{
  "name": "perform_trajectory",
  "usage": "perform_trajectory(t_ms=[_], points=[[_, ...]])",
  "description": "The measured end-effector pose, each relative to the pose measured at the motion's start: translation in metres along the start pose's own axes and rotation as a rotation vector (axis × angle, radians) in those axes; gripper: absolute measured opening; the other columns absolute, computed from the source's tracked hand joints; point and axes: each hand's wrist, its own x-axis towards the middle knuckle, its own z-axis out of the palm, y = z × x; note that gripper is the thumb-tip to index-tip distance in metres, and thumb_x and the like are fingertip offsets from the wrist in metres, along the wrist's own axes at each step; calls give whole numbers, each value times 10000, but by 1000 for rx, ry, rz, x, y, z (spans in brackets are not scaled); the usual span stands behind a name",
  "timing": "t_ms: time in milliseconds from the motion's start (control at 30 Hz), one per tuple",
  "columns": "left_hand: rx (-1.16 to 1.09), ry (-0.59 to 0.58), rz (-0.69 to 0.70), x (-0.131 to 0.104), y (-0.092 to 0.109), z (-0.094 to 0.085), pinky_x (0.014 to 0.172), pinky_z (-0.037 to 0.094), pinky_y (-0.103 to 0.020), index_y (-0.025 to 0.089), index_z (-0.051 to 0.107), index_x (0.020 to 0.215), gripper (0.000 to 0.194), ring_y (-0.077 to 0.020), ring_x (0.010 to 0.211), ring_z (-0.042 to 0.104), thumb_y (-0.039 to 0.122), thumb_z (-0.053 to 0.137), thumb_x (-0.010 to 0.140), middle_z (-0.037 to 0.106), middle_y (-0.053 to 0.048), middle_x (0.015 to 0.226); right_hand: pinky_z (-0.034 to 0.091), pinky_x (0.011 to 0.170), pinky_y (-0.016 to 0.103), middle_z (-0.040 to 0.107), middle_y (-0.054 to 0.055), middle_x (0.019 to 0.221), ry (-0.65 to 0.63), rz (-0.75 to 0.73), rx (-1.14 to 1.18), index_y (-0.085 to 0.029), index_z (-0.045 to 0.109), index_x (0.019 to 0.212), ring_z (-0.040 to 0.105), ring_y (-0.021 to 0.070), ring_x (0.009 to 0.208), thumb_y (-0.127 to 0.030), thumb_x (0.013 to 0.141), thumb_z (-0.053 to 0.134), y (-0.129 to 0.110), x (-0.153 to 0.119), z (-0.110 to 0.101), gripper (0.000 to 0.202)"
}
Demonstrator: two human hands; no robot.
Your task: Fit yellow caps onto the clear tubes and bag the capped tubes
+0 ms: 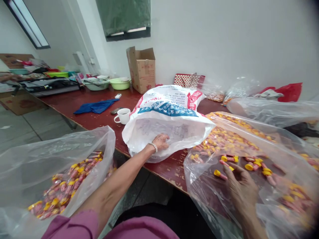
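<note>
My left hand (160, 142), with a beaded bracelet at the wrist, reaches into the mouth of a white printed sack (171, 119). Its fingers look apart, and I see nothing held in them. On the right, my right hand (241, 186) is in a clear plastic bag (199, 179), its fingertips closed on a small pink tube with a yellow cap (226, 164). Another capped tube (220, 174) lies just below those fingertips. Many more such tubes (219, 136) lie in and under the clear plastic.
At my left, an open clear bag (82, 146) holds a heap of capped tubes (67, 186). A white mug (122, 116) stands beside the sack, near a blue cloth (96, 106). Behind are a cardboard box (144, 71) and a green basin (120, 84). The red table's front edge (174, 182) is chipped.
</note>
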Motion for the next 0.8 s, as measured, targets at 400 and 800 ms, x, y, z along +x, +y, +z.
perform_trajectory(t_ms=[400, 800], points=[[-641, 71, 81, -136, 43, -36, 750, 431, -209, 178, 595, 1113, 349, -128, 841, 574, 163, 521, 772, 649, -30, 990, 500, 676, 287, 658, 33, 874, -437, -211, 383, -197, 594, 1029, 605, 150, 739, -409, 782, 652, -103, -63, 57, 330], [-1512, -139, -100, -151, 40, -18, 693, 412, -242, 126, 650, 1006, 377, -119, 730, 541, 228, 712, 649, 607, -45, 845, 514, 819, 347, 610, 76, 1184, -534, -952, 46, -249, 533, 1237, 588, 232, 1042, -451, 877, 508, -104, -77, 72, 413]])
